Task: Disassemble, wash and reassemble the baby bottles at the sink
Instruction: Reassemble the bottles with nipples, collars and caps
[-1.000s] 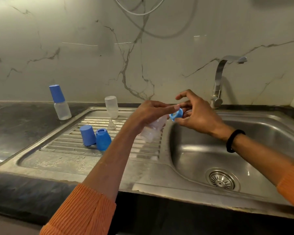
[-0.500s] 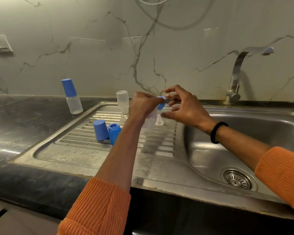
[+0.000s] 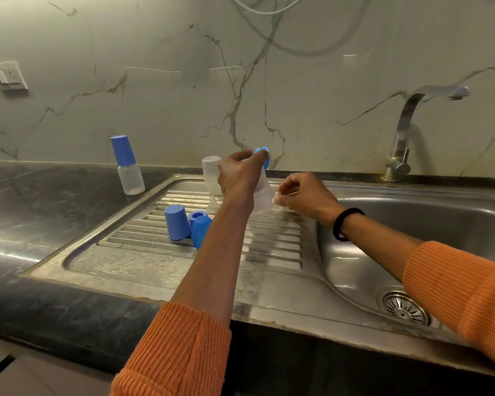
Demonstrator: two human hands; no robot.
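Note:
My left hand (image 3: 237, 174) grips a clear bottle body (image 3: 263, 192) above the draining board, with a blue screw ring (image 3: 262, 156) at its fingertips. Lower and to the right, my right hand (image 3: 307, 197) pinches a clear nipple (image 3: 277, 205) that is at the level of the draining board (image 3: 269, 252). An assembled bottle with a blue cap (image 3: 127, 167) stands on the dark counter at the left. A clear bottle body (image 3: 211, 170) stands upside down at the back of the board.
Two blue caps (image 3: 177, 221) (image 3: 201, 231) and a blue ring (image 3: 197, 216) lie on the draining board's left part. The sink basin (image 3: 440, 224) with its drain (image 3: 403, 305) is at the right, the tap (image 3: 403, 132) behind it. A wall socket (image 3: 8, 75) is at far left.
My right hand left the blue ring and dropped to the nipple on the draining board. My left hand rose a little with the bottle and ring. The view shifted left.

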